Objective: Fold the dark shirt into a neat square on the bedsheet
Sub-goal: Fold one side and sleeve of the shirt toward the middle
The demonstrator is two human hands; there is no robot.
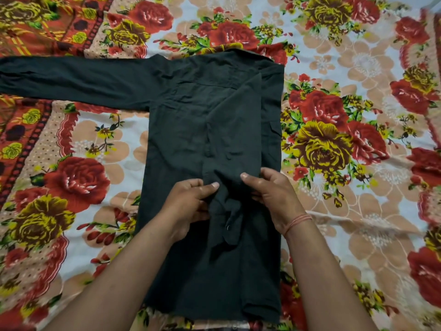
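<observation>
The dark shirt (191,120) lies back-up on the floral bedsheet (358,68), collar at the far end. Its left sleeve (71,80) stretches straight out to the left. The right side is folded in over the body, and the right sleeve (229,211) runs down the middle with its cuff bunched. My left hand (191,201) pinches that sleeve from the left. My right hand (269,192) grips the same sleeve from the right, a thread band on its wrist. Both hands sit over the lower middle of the shirt.
The bedsheet with red and yellow roses fills the whole view. A wrinkle in the sheet runs at the right (358,225) beside the shirt's hem. Nothing else lies on the bed near the shirt.
</observation>
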